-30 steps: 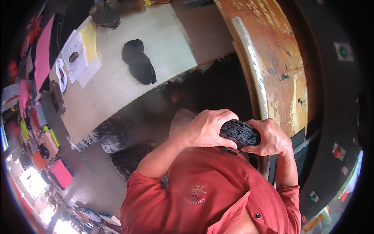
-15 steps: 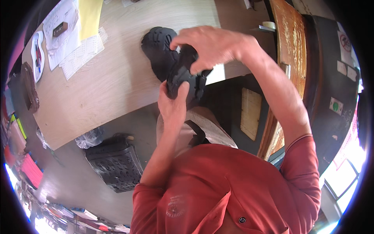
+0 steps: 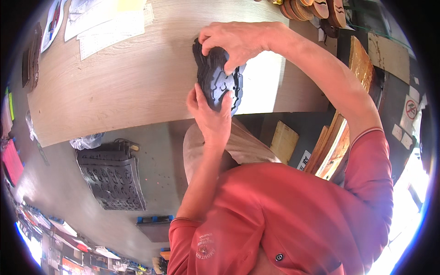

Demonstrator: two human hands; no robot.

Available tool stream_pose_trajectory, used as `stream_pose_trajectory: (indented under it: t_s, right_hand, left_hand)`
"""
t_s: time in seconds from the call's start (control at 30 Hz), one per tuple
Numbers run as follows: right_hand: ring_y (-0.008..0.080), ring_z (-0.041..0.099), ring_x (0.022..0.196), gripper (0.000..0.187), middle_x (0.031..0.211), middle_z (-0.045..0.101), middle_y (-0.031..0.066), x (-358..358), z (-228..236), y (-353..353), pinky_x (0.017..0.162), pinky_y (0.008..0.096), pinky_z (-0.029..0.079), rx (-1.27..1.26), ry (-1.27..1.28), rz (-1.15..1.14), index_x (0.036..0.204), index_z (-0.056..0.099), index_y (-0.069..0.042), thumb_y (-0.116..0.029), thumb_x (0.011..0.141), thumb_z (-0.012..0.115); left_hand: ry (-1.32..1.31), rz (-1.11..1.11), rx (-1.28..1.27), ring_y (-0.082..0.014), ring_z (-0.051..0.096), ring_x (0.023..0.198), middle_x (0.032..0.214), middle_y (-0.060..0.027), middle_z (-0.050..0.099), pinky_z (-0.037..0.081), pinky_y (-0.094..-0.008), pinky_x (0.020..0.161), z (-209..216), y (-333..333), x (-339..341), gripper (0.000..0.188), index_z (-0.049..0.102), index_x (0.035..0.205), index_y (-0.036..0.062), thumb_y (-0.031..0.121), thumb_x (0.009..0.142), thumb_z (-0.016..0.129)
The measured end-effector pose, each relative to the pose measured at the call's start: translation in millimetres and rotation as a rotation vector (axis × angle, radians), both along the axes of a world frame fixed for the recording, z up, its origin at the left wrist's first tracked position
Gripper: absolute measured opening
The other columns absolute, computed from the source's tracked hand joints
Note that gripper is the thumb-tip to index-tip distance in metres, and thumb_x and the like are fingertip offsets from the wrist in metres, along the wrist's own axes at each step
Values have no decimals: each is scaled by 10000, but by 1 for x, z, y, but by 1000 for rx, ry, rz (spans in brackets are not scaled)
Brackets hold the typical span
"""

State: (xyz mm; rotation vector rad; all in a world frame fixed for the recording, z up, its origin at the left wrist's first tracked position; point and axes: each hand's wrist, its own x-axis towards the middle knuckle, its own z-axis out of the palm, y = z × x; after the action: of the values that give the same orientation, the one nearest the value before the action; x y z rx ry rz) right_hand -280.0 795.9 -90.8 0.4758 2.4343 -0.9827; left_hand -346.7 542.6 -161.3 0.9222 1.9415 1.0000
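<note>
A stack of black shoe soles (image 3: 222,85) with treaded faces and scalloped edges is held upright on edge over the table's near side. My left hand (image 3: 211,117) grips its near end, the thumb on the right face and the fingers round the left side. Over the far end curls my right hand (image 3: 240,42), its fingertips on the top left edge and its thumb on the right face. How many soles the stack has I cannot tell.
The pale wooden table (image 3: 114,94) carries papers (image 3: 112,36), a white tray (image 3: 52,27) and a dark brown object (image 3: 32,59). Brown footbeds (image 3: 300,9) lie at the far right. A worn wooden board (image 3: 362,59) stands on the right. Below left are a black rubber sheet (image 3: 112,178) and a plastic bag (image 3: 87,141).
The soles that lay apart on the table beside my hands are now together with the held ones in one stack. The view has shifted, showing more on the right.
</note>
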Motion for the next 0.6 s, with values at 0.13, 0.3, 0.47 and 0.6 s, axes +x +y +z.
stream_pose_trajectory:
  t_s: [0.13, 0.3, 0.47, 0.6]
  right_hand:
    - [319, 512, 1386, 916, 1554, 488, 139, -8, -5, 5, 1153, 421, 500, -47, 29, 120, 1506, 555, -68, -123, 645, 862]
    - [319, 375, 1535, 1166, 1680, 369, 120, -24, -6, 3, 1243, 442, 401, 191, -254, 489, 1639, 412, -132, -252, 609, 945]
    - [323, 334, 1571, 1218, 1705, 341, 146, -28, -5, -4, 1302, 457, 298, 416, -239, 726, 1649, 403, -141, -337, 590, 973]
    - [316, 437, 1462, 1132, 1562, 465, 143, -17, -7, -1, 1299, 483, 275, 450, 55, 733, 1539, 499, -76, -355, 562, 998]
  left_hand:
    - [-129, -13, -65, -449, 425, 1407, 1540, -295, 392, 399, -522, 1176, 4, 5, -2, 1021, 309, 1606, -64, 324, 865, 895]
    - [-204, 59, -247, -456, 381, 1428, 1518, -329, 368, 367, -508, 1202, 19, 18, 2, 1151, 258, 1610, -96, 337, 790, 938]
    - [-74, -94, -324, -438, 421, 1363, 1474, -298, 401, 391, -512, 1172, 21, 26, -5, 1118, 329, 1562, -79, 333, 736, 959]
    - [-36, -44, -171, -440, 444, 1343, 1481, -292, 399, 410, -523, 1150, 18, 25, 0, 1006, 408, 1484, -48, 293, 716, 961]
